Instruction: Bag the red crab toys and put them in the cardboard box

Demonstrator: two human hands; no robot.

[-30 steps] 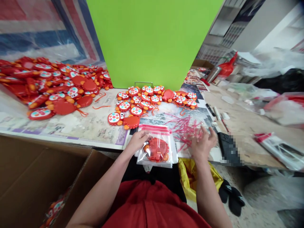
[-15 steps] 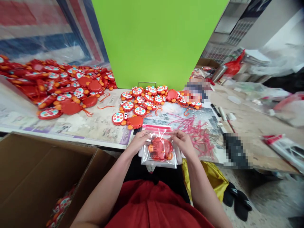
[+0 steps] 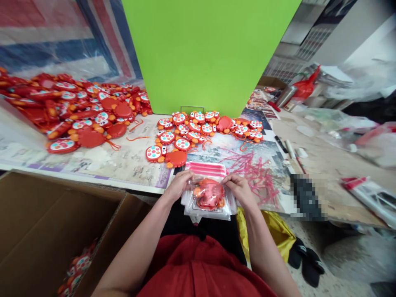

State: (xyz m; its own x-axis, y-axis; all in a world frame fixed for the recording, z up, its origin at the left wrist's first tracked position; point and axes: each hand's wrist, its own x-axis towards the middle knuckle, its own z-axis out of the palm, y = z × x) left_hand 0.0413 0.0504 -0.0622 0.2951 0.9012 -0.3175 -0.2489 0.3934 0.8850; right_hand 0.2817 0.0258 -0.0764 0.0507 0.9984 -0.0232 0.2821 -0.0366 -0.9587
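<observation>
At the near left, a cardboard box [image 3: 62,222] is sitting open with a few crab-shaped toys lying in its corner, and farther left a big heap of red toys [image 3: 83,107] is spreading across a printed table cover [image 3: 102,165]. Moving right, the person's left hand [image 3: 177,185] is gripping a clear plastic bag [image 3: 208,212] at its left side, fingers closed over the plastic. Inside the bag, a red crab toy [image 3: 210,194] is sitting with its plain back facing up (no eyes or coloured dots show on this side), its long axis running left to right, claw to claw. The bag is being held just above the table's near edge, in front of the person's red shirt [image 3: 204,268], with its pink zip strips [image 3: 206,169] lying at the far end. The right hand [image 3: 239,187] is gripping the bag's right side the same way, fingers pressing in beside the toy. The hands seem to be settling the toy in the bag, and the zip end looks like the part needing attention now. Farther right, a tangle of pink cords [image 3: 256,177] is lying on the table, and a pair of black slippers [image 3: 306,260] is sitting on the floor.
</observation>
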